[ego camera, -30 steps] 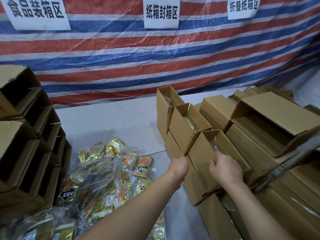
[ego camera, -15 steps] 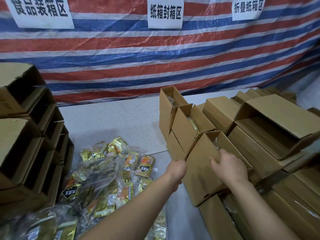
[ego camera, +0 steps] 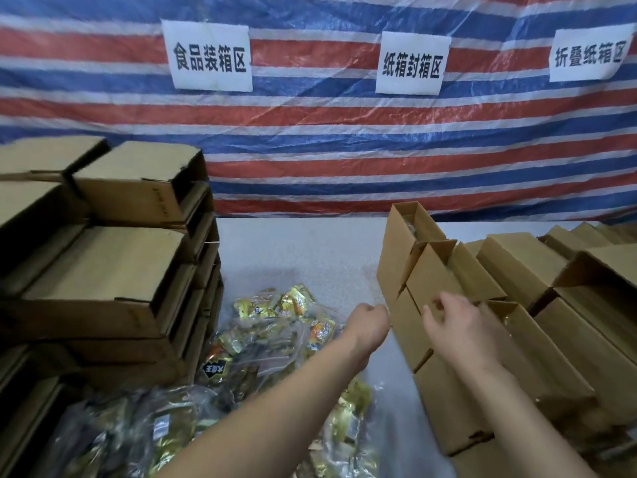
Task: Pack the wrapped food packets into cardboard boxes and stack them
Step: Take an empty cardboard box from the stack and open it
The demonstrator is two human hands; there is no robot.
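Gold-wrapped packets sit piled on the grey tabletop nearest me. Left hand is a fist holding nothing, right hand loosely curled by the open boxes, touching or not, can't tell. Empty boxes stacked left, striped tarp behind.

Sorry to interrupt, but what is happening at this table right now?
A person is packing food packets into cardboard boxes. Both hands are at the row of open boxes on the right: the left hand is fisted beside it, the right hand has its fingers curled over it. More boxes are stacked on the left.
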